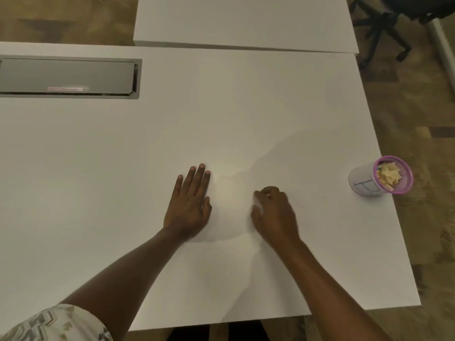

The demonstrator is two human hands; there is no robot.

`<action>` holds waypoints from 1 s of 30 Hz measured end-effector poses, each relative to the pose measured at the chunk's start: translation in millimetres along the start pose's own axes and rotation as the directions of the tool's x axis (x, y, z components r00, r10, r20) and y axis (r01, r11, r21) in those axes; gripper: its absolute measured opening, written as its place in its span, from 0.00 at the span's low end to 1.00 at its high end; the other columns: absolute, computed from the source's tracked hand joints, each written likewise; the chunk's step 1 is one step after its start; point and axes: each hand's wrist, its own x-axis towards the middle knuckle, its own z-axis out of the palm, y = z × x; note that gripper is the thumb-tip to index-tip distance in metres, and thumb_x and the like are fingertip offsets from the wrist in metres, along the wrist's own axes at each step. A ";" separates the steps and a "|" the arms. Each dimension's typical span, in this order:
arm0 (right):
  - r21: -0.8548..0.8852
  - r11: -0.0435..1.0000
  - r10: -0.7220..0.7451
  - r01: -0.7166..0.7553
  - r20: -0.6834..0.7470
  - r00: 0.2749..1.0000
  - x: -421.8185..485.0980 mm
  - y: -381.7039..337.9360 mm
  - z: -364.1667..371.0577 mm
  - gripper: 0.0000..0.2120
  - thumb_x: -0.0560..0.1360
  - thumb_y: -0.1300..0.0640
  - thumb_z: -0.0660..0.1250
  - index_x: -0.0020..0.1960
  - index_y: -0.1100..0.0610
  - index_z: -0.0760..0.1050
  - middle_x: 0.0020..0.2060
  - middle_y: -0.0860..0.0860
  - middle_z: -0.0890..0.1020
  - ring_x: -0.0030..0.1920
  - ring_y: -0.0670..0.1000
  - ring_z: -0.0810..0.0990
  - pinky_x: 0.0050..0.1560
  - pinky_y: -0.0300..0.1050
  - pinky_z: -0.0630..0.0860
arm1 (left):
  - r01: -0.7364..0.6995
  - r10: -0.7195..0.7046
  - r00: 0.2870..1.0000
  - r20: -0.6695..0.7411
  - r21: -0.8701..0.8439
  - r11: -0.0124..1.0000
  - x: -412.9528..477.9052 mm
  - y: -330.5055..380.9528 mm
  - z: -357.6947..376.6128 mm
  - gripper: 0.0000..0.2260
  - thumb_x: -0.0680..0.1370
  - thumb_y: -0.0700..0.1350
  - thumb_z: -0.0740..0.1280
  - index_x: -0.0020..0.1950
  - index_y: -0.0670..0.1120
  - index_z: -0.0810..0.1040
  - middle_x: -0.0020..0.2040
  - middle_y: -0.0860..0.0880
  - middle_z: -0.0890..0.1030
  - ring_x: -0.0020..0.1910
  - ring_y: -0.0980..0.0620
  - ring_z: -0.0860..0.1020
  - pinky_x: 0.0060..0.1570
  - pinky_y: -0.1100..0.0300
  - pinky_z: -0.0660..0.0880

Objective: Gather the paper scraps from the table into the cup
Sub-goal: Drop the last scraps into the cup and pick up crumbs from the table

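Observation:
A pale cup (362,179) with a purple rim stands at the right edge of the white table (246,107), holding several crumpled yellowish paper scraps (389,175). My left hand (189,205) lies flat on the table near the middle, fingers straight and pointing away. My right hand (273,212) rests a little to its right with the fingers curled under; nothing shows between them, and what lies beneath is hidden. I see no loose scraps on the tabletop.
A grey cable hatch (69,77) is set into the table at the far left. A second white table (243,20) butts against the far side. An office chair base (384,28) stands on the carpet at the top right.

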 end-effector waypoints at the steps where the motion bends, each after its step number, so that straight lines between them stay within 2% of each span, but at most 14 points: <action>1: -0.018 1.000 -0.010 0.011 0.006 1.000 -1.3 -8.5 8.4 0.20 0.75 0.57 0.66 0.67 0.58 0.76 0.62 0.55 0.76 0.59 0.59 0.74 0.55 0.52 0.75 | 0.000 0.000 1.000 -0.003 -0.005 1.000 -0.3 0.4 -0.5 0.30 0.82 0.48 0.54 0.83 0.46 0.50 0.84 0.48 0.50 0.83 0.48 0.47 0.81 0.44 0.50; 4: -0.053 0.996 -0.073 0.072 -0.018 0.997 -3.9 -31.4 27.5 0.22 0.74 0.60 0.66 0.68 0.59 0.75 0.62 0.56 0.76 0.59 0.59 0.75 0.55 0.52 0.76 | -0.002 0.002 1.000 -0.004 -0.023 1.000 0.0 1.1 -2.0 0.30 0.82 0.48 0.54 0.83 0.46 0.50 0.84 0.48 0.50 0.83 0.48 0.48 0.81 0.44 0.50; 10: 0.072 0.992 -0.094 0.104 -0.128 0.987 16.7 -43.7 34.9 0.14 0.75 0.57 0.69 0.61 0.53 0.80 0.54 0.50 0.80 0.52 0.54 0.77 0.46 0.49 0.78 | 0.005 -0.005 1.000 0.007 -0.032 0.999 0.5 1.2 -2.6 0.29 0.83 0.49 0.53 0.83 0.46 0.50 0.84 0.48 0.49 0.83 0.49 0.46 0.81 0.44 0.50; 14: 0.094 0.989 -0.105 0.115 -0.102 0.989 37.8 -48.9 34.5 0.10 0.75 0.54 0.69 0.56 0.49 0.79 0.49 0.46 0.79 0.50 0.51 0.76 0.42 0.46 0.76 | 0.011 -0.011 1.000 0.005 -0.040 0.999 1.1 1.8 -2.8 0.29 0.82 0.49 0.53 0.83 0.46 0.50 0.84 0.48 0.48 0.83 0.49 0.46 0.81 0.44 0.50; 19: -0.004 0.984 -0.177 0.177 -0.041 0.983 55.3 -51.6 29.7 0.07 0.75 0.52 0.69 0.53 0.47 0.78 0.45 0.44 0.80 0.46 0.50 0.77 0.39 0.43 0.72 | 0.003 -0.003 1.000 -0.007 -0.048 0.999 0.4 1.2 -1.7 0.29 0.83 0.49 0.53 0.83 0.46 0.50 0.84 0.48 0.49 0.83 0.49 0.46 0.81 0.44 0.51; 23: -0.043 0.980 -0.195 0.194 -0.016 0.981 61.2 -52.8 27.4 0.05 0.75 0.52 0.70 0.51 0.49 0.77 0.43 0.45 0.80 0.44 0.51 0.77 0.37 0.42 0.68 | 0.001 -0.001 1.000 -0.011 -0.057 0.998 0.9 1.1 -0.8 0.29 0.83 0.49 0.54 0.83 0.46 0.51 0.84 0.48 0.49 0.83 0.49 0.46 0.80 0.44 0.51; 27: -0.080 0.977 -0.198 0.198 0.005 0.980 63.7 -54.2 24.8 0.01 0.76 0.54 0.67 0.47 0.51 0.77 0.41 0.46 0.80 0.42 0.52 0.76 0.36 0.43 0.70 | 0.001 -0.001 1.000 -0.010 -0.057 0.998 1.0 1.0 -1.0 0.29 0.82 0.49 0.53 0.83 0.46 0.51 0.84 0.48 0.49 0.83 0.49 0.46 0.80 0.43 0.52; 30: -0.137 0.973 -0.183 0.188 0.051 0.982 67.1 -58.7 23.2 0.04 0.78 0.55 0.64 0.48 0.53 0.77 0.43 0.48 0.79 0.45 0.53 0.76 0.38 0.45 0.71 | 0.004 -0.004 1.000 -0.012 -0.056 0.998 1.0 1.3 -1.6 0.29 0.82 0.49 0.53 0.83 0.46 0.51 0.84 0.48 0.49 0.83 0.49 0.46 0.80 0.44 0.51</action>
